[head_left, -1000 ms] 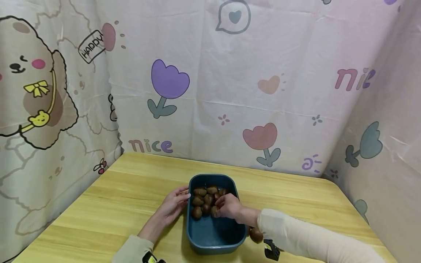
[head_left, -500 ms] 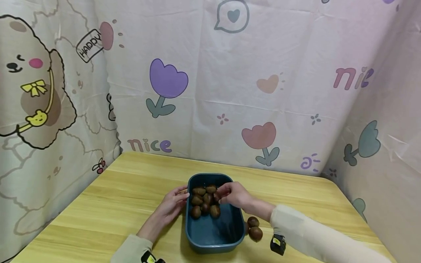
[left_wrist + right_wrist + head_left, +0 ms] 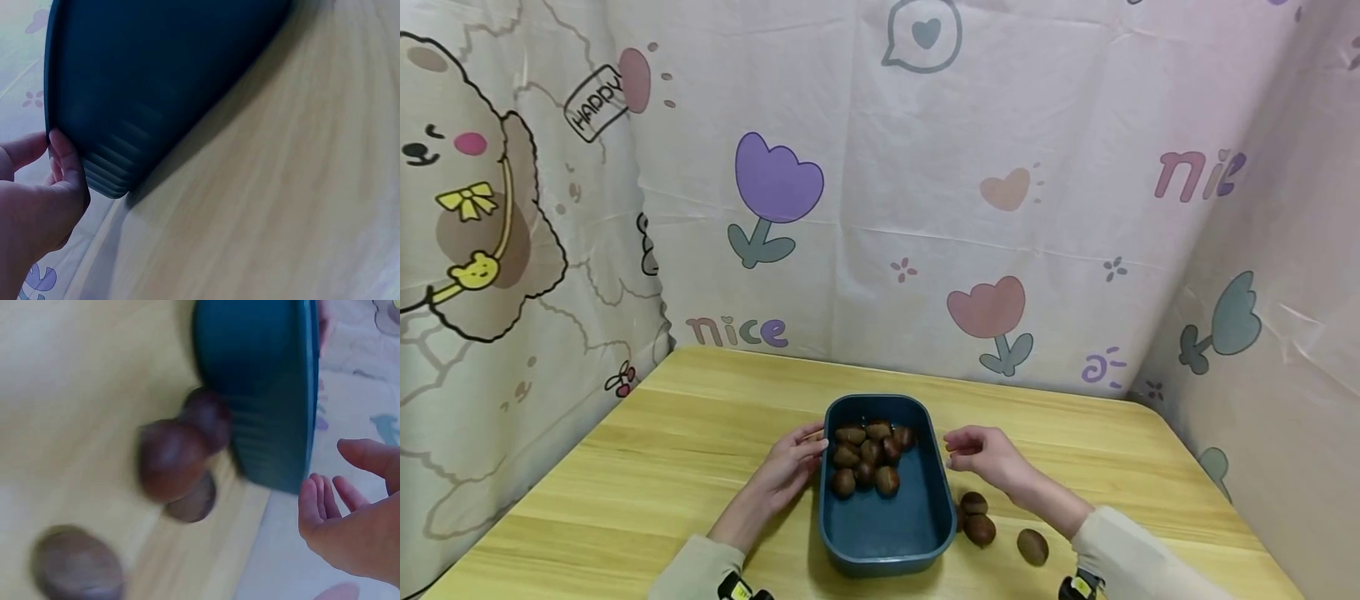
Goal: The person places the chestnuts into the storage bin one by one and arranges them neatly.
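A dark blue, deep rectangular container with rounded corners stands on the table. Inside it, several brown chestnuts sit grouped toward its far and left part. My left hand holds the container's left side, its thumb at the rim and its fingers against the outer wall, as the left wrist view shows. Just off the container's right side hovers my right hand, fingers loosely bent and nothing between them. The right wrist view shows its thumb well apart from the fingers.
By the container's right wall lie a few chestnuts bunched together, one partly hidden by the wall. A separate chestnut lies further right. The wood-grain table ends at a patterned curtain behind and on both sides.
My right hand has left the chestnuts inside the container and moved out past its right rim. A chestnut it covered at the far right inside now shows. My left hand stays at the container.
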`<state>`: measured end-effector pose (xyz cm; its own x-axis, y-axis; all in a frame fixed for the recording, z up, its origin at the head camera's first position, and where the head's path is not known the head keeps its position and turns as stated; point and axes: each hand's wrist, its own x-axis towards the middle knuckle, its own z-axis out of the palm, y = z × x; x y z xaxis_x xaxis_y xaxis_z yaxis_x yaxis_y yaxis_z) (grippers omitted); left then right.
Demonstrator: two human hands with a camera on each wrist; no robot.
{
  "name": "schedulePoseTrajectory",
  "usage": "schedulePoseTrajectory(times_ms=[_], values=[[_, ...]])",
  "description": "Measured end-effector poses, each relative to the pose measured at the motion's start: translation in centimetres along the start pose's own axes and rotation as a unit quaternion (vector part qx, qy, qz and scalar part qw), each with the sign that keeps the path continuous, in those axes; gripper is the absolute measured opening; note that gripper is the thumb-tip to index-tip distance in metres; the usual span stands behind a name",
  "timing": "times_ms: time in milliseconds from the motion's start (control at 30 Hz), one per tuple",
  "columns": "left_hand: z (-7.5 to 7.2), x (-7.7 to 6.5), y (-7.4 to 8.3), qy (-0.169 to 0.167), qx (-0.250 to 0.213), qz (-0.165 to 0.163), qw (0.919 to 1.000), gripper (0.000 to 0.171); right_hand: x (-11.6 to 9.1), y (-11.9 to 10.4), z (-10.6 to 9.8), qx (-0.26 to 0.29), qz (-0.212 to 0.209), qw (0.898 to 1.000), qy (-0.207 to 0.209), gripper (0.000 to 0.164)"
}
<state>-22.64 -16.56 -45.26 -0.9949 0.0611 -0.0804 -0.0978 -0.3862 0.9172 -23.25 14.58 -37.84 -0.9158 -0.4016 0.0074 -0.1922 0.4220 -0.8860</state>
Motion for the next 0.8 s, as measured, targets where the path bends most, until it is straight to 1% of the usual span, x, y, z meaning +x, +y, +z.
schedulePoseTrajectory(times_ms=[233, 400, 500, 700, 800], values=[[0.1, 0.0, 0.0, 0.006, -0.002, 0.002, 1.0000, 0.046, -1.9, 3.2, -1.6, 0.025, 0.017, 0.998, -0.046, 0.036], [0.2, -0.1, 0.1, 0.008, -0.004, 0.002, 1.0000, 0.046, -3.2, 5.2, -3.1, 0.048, 0.026, 0.995, -0.087, 0.037], [0.2, -0.1, 0.1, 0.009, 0.000, 0.000, 1.0000, 0.046, -3.9, 6.3, -4.1, 0.049, 0.036, 0.993, -0.104, 0.037], [0.1, -0.1, 0.2, 0.008, 0.002, -0.005, 1.0000, 0.046, -5.3, 8.3, -5.8, 0.039, 0.057, 0.990, -0.124, 0.039], [0.1, -0.2, 0.2, 0.008, 0.001, -0.006, 1.0000, 0.046, -5.9, 9.0, -6.5, 0.051, 0.050, 0.987, -0.144, 0.042]])
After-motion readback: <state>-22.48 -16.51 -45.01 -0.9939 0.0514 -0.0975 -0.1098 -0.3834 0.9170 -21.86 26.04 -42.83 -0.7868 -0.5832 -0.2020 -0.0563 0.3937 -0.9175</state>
